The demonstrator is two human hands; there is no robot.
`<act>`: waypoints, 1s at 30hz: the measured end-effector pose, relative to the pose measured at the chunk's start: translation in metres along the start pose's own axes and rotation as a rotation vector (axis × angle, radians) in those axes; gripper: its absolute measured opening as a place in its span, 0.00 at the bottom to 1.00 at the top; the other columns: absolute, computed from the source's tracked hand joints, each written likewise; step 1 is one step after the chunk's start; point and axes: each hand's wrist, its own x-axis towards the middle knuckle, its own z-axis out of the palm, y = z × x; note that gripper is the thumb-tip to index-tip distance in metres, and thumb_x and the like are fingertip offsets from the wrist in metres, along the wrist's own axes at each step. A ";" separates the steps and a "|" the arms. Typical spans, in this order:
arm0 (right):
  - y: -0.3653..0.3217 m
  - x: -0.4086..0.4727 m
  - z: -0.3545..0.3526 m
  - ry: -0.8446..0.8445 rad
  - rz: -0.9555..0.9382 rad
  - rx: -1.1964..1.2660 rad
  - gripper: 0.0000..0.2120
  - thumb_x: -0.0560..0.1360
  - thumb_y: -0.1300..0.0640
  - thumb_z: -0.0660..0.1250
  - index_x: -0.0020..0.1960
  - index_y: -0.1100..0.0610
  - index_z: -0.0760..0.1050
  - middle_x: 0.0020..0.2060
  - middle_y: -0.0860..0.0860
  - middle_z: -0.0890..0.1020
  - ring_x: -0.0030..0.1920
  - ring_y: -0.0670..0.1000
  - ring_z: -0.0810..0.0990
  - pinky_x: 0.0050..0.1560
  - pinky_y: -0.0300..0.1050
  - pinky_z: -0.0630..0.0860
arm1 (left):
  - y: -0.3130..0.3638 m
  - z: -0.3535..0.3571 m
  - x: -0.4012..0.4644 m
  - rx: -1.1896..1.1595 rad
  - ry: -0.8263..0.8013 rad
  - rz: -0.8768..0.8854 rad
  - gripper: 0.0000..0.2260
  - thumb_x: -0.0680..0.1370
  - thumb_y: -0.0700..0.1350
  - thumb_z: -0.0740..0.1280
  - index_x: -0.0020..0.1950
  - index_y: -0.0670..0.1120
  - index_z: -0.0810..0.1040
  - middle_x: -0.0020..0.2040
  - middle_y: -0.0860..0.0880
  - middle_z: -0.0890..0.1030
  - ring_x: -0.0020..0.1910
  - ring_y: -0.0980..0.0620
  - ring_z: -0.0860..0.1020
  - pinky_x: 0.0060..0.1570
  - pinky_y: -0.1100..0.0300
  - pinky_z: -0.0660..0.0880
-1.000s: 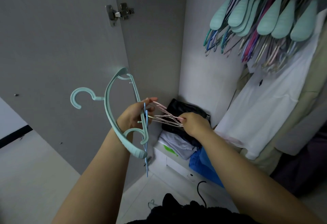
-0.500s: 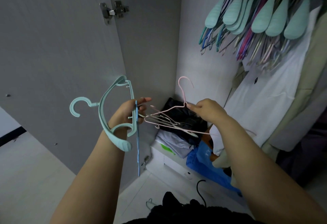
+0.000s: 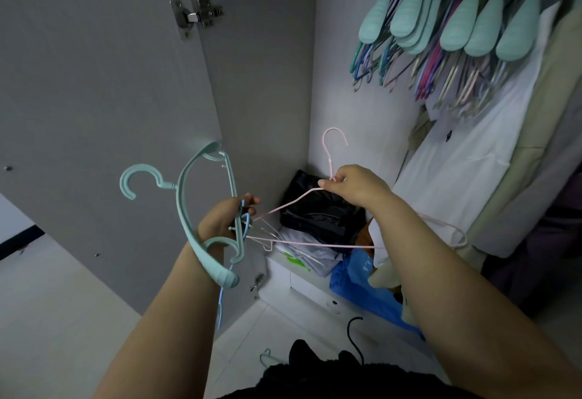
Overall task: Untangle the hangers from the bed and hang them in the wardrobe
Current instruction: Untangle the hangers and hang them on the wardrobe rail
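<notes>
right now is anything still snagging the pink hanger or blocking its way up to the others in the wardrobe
Yes. The pink hanger, pinched by the right hand, still runs into the bundle of hangers in the left hand. Upward, toward the hung hangers, nothing visible blocks it.

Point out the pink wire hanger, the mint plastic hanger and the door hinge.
pink wire hanger (image 3: pixel 334 137): head view, on its hook.
mint plastic hanger (image 3: pixel 184 209): head view, on its curved shoulder.
door hinge (image 3: pixel 196 16): head view, on its metal body.

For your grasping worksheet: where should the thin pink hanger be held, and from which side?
Pinch the pink hanger at its neck, under the upturned hook, coming from the right as the right hand does; its far corner sits tangled at the left hand.
</notes>
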 end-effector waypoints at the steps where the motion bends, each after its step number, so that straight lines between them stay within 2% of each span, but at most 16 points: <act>1: 0.001 -0.001 0.003 0.073 0.031 -0.081 0.19 0.74 0.37 0.62 0.45 0.53 0.77 0.41 0.51 0.80 0.43 0.53 0.78 0.44 0.45 0.72 | 0.000 -0.002 0.000 -0.035 -0.003 -0.007 0.13 0.83 0.45 0.54 0.43 0.42 0.73 0.23 0.51 0.70 0.15 0.57 0.65 0.15 0.72 0.61; 3: 0.003 -0.003 0.007 0.179 0.053 -0.149 0.17 0.75 0.41 0.60 0.45 0.54 0.76 0.40 0.51 0.79 0.42 0.54 0.77 0.40 0.43 0.70 | 0.000 -0.009 0.000 -0.114 -0.041 -0.037 0.14 0.83 0.47 0.55 0.42 0.44 0.73 0.25 0.51 0.70 0.15 0.57 0.66 0.15 0.72 0.61; 5: 0.006 -0.003 0.010 0.198 0.064 -0.143 0.14 0.75 0.44 0.57 0.43 0.54 0.74 0.38 0.51 0.77 0.41 0.55 0.76 0.39 0.43 0.68 | 0.000 -0.018 0.000 -0.184 -0.102 -0.056 0.14 0.83 0.48 0.54 0.41 0.45 0.73 0.27 0.52 0.69 0.17 0.59 0.65 0.16 0.73 0.60; 8: 0.012 0.000 0.015 0.091 0.113 -0.070 0.13 0.77 0.49 0.54 0.40 0.55 0.70 0.36 0.53 0.73 0.40 0.56 0.74 0.37 0.44 0.66 | -0.001 -0.023 -0.005 -0.282 -0.172 -0.056 0.16 0.82 0.47 0.53 0.38 0.45 0.71 0.27 0.53 0.67 0.17 0.60 0.64 0.16 0.73 0.56; 10: 0.014 0.002 0.016 0.008 0.121 0.063 0.13 0.76 0.53 0.54 0.39 0.56 0.74 0.37 0.55 0.75 0.40 0.57 0.74 0.36 0.45 0.65 | -0.001 -0.023 -0.007 -0.360 -0.169 -0.047 0.21 0.82 0.46 0.52 0.30 0.45 0.70 0.23 0.53 0.66 0.16 0.59 0.64 0.16 0.72 0.54; 12: 0.018 0.003 0.018 -0.022 0.097 0.199 0.14 0.76 0.56 0.56 0.38 0.55 0.79 0.38 0.57 0.78 0.41 0.58 0.76 0.40 0.47 0.69 | -0.001 -0.026 -0.006 -0.454 -0.127 -0.014 0.28 0.83 0.45 0.51 0.22 0.46 0.67 0.19 0.53 0.63 0.15 0.58 0.63 0.16 0.69 0.53; 15: 0.022 -0.004 0.030 0.073 0.085 0.267 0.19 0.78 0.50 0.56 0.35 0.54 0.79 0.37 0.55 0.81 0.42 0.58 0.78 0.47 0.49 0.73 | -0.001 -0.032 -0.004 -0.639 -0.093 0.033 0.28 0.83 0.44 0.53 0.20 0.47 0.66 0.18 0.53 0.63 0.15 0.57 0.62 0.14 0.68 0.57; 18: 0.026 -0.013 0.046 0.221 0.089 0.185 0.28 0.77 0.38 0.57 0.33 0.60 0.73 0.29 0.54 0.77 0.35 0.57 0.76 0.39 0.46 0.70 | -0.004 -0.038 -0.005 -0.713 -0.130 0.054 0.23 0.78 0.41 0.59 0.21 0.48 0.66 0.20 0.53 0.63 0.17 0.57 0.63 0.16 0.68 0.58; 19: 0.028 -0.015 0.050 0.253 0.091 0.178 0.27 0.77 0.38 0.59 0.31 0.60 0.70 0.27 0.54 0.75 0.33 0.57 0.74 0.36 0.46 0.68 | -0.005 -0.041 -0.005 -0.721 -0.182 0.047 0.20 0.74 0.39 0.64 0.22 0.48 0.66 0.20 0.53 0.63 0.17 0.57 0.63 0.17 0.67 0.59; 21: 0.034 -0.017 0.056 0.301 0.096 0.216 0.24 0.77 0.45 0.62 0.29 0.58 0.66 0.24 0.53 0.72 0.32 0.58 0.72 0.33 0.45 0.65 | -0.006 -0.048 -0.008 -0.703 -0.388 0.006 0.16 0.68 0.36 0.71 0.24 0.46 0.68 0.22 0.52 0.62 0.20 0.54 0.63 0.21 0.63 0.60; 23: 0.039 -0.017 0.059 0.334 0.105 0.253 0.20 0.76 0.52 0.62 0.28 0.58 0.64 0.23 0.53 0.69 0.32 0.58 0.70 0.30 0.46 0.63 | -0.005 -0.050 -0.014 -0.639 -0.520 -0.010 0.15 0.71 0.35 0.71 0.27 0.44 0.70 0.26 0.51 0.60 0.24 0.54 0.61 0.25 0.60 0.60; 26: 0.038 -0.017 0.060 0.364 0.108 0.260 0.18 0.76 0.55 0.62 0.29 0.60 0.66 0.23 0.53 0.68 0.31 0.59 0.70 0.31 0.47 0.62 | -0.004 -0.048 -0.025 -0.467 -0.500 0.051 0.16 0.67 0.38 0.75 0.29 0.46 0.68 0.27 0.53 0.58 0.24 0.56 0.58 0.24 0.62 0.57; 28: 0.035 -0.018 0.061 0.387 0.098 0.253 0.18 0.76 0.55 0.61 0.30 0.61 0.67 0.23 0.53 0.68 0.31 0.59 0.70 0.32 0.45 0.62 | 0.000 -0.047 -0.031 -0.419 -0.492 0.080 0.18 0.65 0.40 0.77 0.29 0.47 0.67 0.26 0.52 0.61 0.22 0.57 0.58 0.23 0.63 0.55; 30: 0.032 -0.018 0.061 0.424 0.085 0.249 0.21 0.78 0.54 0.60 0.28 0.59 0.64 0.23 0.51 0.68 0.31 0.58 0.69 0.33 0.44 0.63 | 0.003 -0.046 -0.035 -0.415 -0.482 0.100 0.18 0.64 0.40 0.78 0.30 0.48 0.67 0.26 0.52 0.64 0.21 0.57 0.59 0.22 0.64 0.56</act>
